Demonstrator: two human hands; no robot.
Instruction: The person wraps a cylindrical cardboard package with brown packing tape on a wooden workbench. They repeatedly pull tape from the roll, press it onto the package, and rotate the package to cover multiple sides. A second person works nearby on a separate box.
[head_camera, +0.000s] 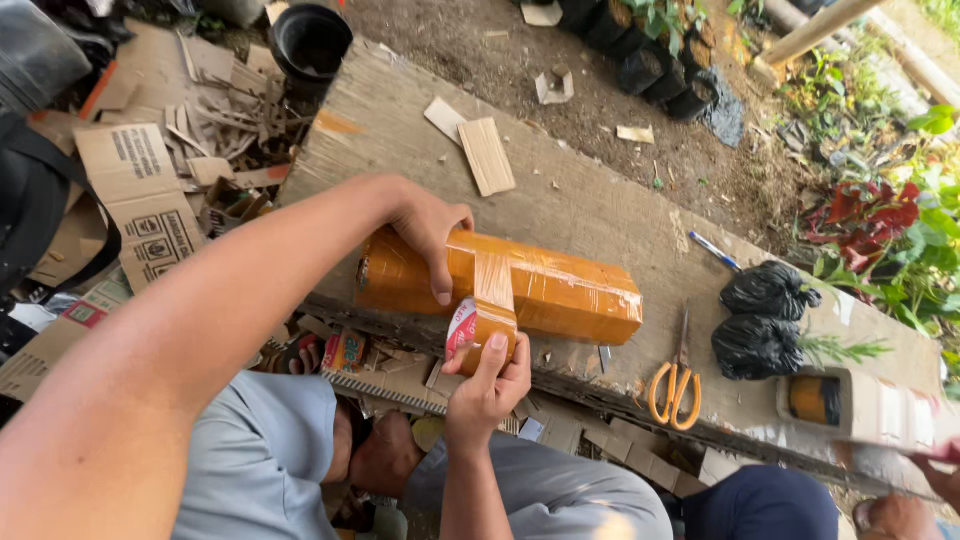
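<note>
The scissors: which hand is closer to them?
Right. The right hand holds the tape roll just left of the scissors; the left hand rests farther away on the parcel.

I see my left hand (432, 232) pressing down on a long box-shaped parcel wrapped in glossy orange-brown tape (520, 285), which lies across the rough wooden plank desk (590, 205). My right hand (490, 385), at six o'clock from the parcel, grips a roll of brown packing tape (480, 335) whose strip runs up over the parcel. At four o'clock lie orange-handled scissors (675, 385); toward three o'clock sit two black plastic bags (760, 320). A flat cardboard strip (486, 155) rests at twelve o'clock.
</note>
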